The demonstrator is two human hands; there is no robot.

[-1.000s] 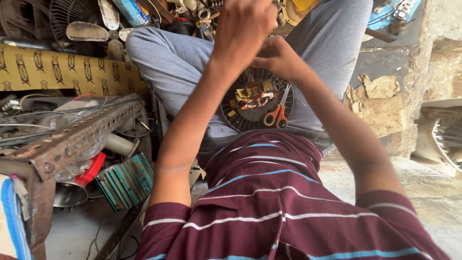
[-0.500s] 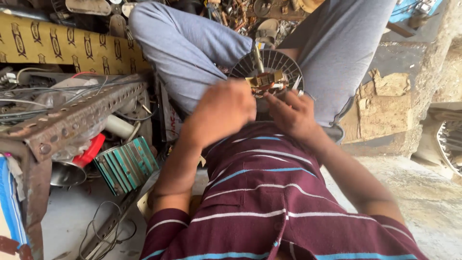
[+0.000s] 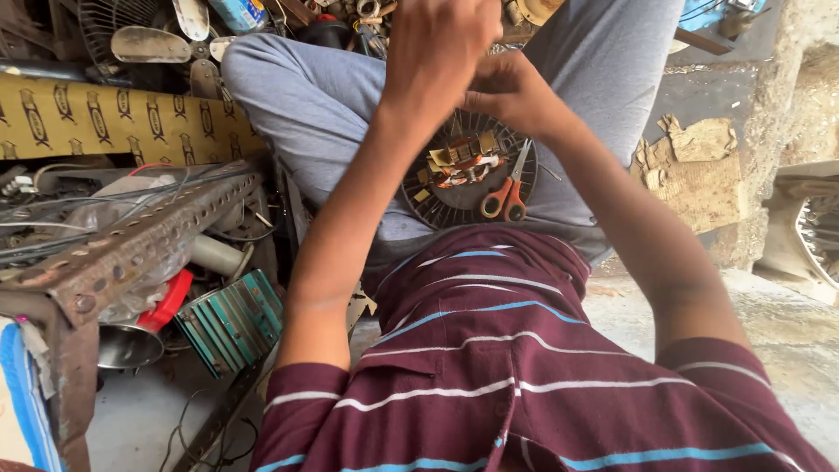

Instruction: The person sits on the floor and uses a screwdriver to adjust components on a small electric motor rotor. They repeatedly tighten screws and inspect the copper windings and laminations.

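Observation:
A round dark fan motor stator (image 3: 463, 170) with copper windings and yellowish paper strips lies in my lap, between my legs in grey trousers (image 3: 323, 105). Scissors with orange handles (image 3: 507, 197) rest on its right side. My left hand (image 3: 437, 52) is raised above the stator with its back toward me, so its fingers are hidden. My right hand (image 3: 511, 92) is just beside and below it, fingers curled toward the left hand. The two hands touch or nearly touch. I can see nothing held between them.
On the left a rusty perforated angle-iron frame (image 3: 131, 249) carries wires and a plastic bag. Below it are a green finned part (image 3: 232, 319), a red cap (image 3: 166, 301) and a metal bowl (image 3: 127, 345). Fan blades (image 3: 149, 44) lie at the top left, torn cardboard (image 3: 690, 166) at the right.
Half a second ago both hands were low, right over the stator. They have since risen together above it, to about where they were one second ago.

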